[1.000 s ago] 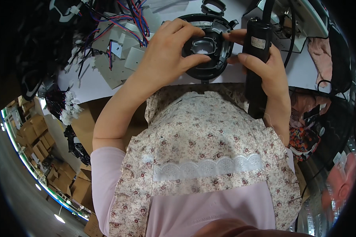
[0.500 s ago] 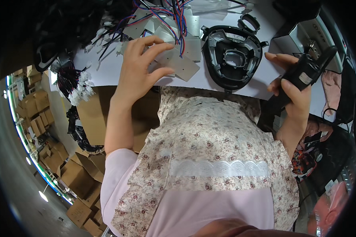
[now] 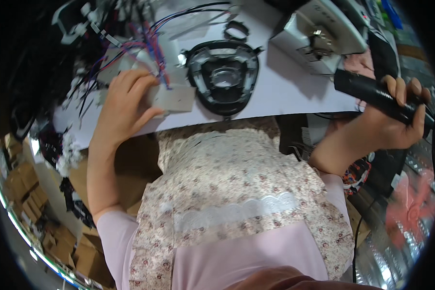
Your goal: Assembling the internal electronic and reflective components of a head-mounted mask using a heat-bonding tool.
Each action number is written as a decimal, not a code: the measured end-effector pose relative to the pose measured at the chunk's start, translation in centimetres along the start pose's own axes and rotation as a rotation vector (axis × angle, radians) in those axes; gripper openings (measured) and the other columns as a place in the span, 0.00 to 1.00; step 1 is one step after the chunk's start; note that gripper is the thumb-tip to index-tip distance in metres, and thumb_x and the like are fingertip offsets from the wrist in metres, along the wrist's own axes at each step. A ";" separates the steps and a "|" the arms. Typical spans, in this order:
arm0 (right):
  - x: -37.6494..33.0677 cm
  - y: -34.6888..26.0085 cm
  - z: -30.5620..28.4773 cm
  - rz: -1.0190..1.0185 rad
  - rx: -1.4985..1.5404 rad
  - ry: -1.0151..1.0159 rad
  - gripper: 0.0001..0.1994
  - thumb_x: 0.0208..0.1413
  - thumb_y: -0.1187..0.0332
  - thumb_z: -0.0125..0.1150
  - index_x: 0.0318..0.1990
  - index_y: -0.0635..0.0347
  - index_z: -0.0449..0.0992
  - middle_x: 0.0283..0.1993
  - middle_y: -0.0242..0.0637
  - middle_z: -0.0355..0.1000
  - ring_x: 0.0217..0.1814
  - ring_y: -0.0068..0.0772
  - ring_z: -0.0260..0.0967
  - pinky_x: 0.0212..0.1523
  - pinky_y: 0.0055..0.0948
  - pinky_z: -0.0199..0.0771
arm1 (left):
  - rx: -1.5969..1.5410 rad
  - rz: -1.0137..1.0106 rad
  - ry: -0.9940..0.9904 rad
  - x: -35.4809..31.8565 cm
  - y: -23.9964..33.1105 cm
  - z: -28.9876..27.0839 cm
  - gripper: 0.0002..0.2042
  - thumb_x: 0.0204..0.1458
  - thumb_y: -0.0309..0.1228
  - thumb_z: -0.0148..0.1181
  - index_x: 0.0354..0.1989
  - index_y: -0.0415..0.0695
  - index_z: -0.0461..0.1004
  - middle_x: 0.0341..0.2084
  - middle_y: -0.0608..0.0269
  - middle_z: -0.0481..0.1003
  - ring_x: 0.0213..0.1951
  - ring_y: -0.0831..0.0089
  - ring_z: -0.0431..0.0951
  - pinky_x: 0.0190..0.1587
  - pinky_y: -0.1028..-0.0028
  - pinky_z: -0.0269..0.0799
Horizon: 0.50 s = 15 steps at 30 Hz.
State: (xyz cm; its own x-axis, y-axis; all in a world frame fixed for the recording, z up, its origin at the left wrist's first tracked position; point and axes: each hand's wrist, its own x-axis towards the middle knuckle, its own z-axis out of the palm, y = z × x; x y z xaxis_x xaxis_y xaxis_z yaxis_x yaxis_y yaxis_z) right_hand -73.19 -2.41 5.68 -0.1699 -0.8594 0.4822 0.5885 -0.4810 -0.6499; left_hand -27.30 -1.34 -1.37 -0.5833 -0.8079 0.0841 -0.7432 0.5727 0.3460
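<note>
Curved over the thin silvery metal plates (image 3: pixel 179 99) is my left hand (image 3: pixel 121 104), its thumb and fingers apart. Whether its fingertips touch the plates I cannot tell. Red, blue and black wires (image 3: pixel 154 48) lie across these plates. In my right hand (image 3: pixel 396 121), wrapped by the fingers, is a black handheld power tool (image 3: pixel 365 88), held out at the right past the table edge. Between my hands a black shield-shaped plastic housing (image 3: pixel 224 107) with an oval window lies on the white table (image 3: pixel 280 101). A small black oval ring (image 3: pixel 237 32) sits just beyond it.
An open white box (image 3: pixel 290 43) with metal parts inside stands at the back right, near a pink cloth (image 3: pixel 360 63). Dark cables and white connectors (image 3: pixel 67 154) hang at the table's left edge. A red fan (image 3: pixel 411 208) is low at the right; cartons (image 3: pixel 21 181) are low left.
My right hand has swung away to the right with the black tool, off from the housing. My left hand stays by the plates. The whole view has shifted.
</note>
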 end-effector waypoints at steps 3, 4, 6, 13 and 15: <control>1.3 0.7 0.3 -0.084 -0.064 0.024 0.15 0.60 0.64 0.54 0.52 0.57 0.72 0.47 0.47 0.74 0.35 0.35 0.67 0.45 0.39 0.62 | -0.032 -0.001 0.035 -0.6 -0.2 -0.4 0.28 0.39 0.35 0.77 0.51 0.43 0.75 0.47 0.55 0.74 0.49 0.53 0.73 0.51 0.59 0.69; 1.4 0.8 0.5 -0.100 -0.084 0.037 0.14 0.60 0.64 0.54 0.52 0.56 0.72 0.46 0.48 0.74 0.35 0.36 0.68 0.46 0.41 0.63 | -0.032 -0.002 0.046 -0.7 -0.4 -0.5 0.28 0.39 0.36 0.77 0.52 0.43 0.76 0.46 0.55 0.75 0.48 0.53 0.73 0.50 0.60 0.70; 1.6 1.8 0.3 -0.153 -0.149 0.102 0.14 0.59 0.65 0.54 0.51 0.56 0.72 0.44 0.47 0.75 0.33 0.35 0.68 0.44 0.40 0.63 | -0.037 -0.041 0.100 -0.8 -0.2 -0.7 0.31 0.40 0.36 0.77 0.56 0.43 0.76 0.46 0.55 0.75 0.47 0.55 0.74 0.47 0.61 0.71; 1.7 2.9 -0.7 -0.211 -0.347 0.024 0.14 0.57 0.68 0.53 0.50 0.59 0.73 0.43 0.52 0.76 0.32 0.37 0.67 0.40 0.40 0.65 | -0.138 -0.112 0.293 -1.7 -1.3 -0.9 0.30 0.40 0.35 0.78 0.56 0.42 0.79 0.48 0.55 0.76 0.48 0.61 0.75 0.51 0.67 0.72; 2.2 3.8 -0.1 -0.208 -0.507 -0.070 0.15 0.57 0.69 0.52 0.52 0.60 0.72 0.43 0.56 0.76 0.32 0.38 0.67 0.40 0.40 0.68 | -0.166 -0.091 0.335 -1.2 -1.3 -0.7 0.29 0.40 0.34 0.78 0.55 0.42 0.80 0.49 0.55 0.77 0.48 0.61 0.76 0.52 0.67 0.72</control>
State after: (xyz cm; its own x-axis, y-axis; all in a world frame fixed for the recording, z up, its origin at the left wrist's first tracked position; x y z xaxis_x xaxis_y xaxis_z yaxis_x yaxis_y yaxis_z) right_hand -71.44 -6.11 4.23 -0.1785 -0.7322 0.6573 0.0907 -0.6774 -0.7300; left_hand -25.43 -1.20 -1.22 -0.3579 -0.8709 0.3370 -0.7080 0.4883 0.5102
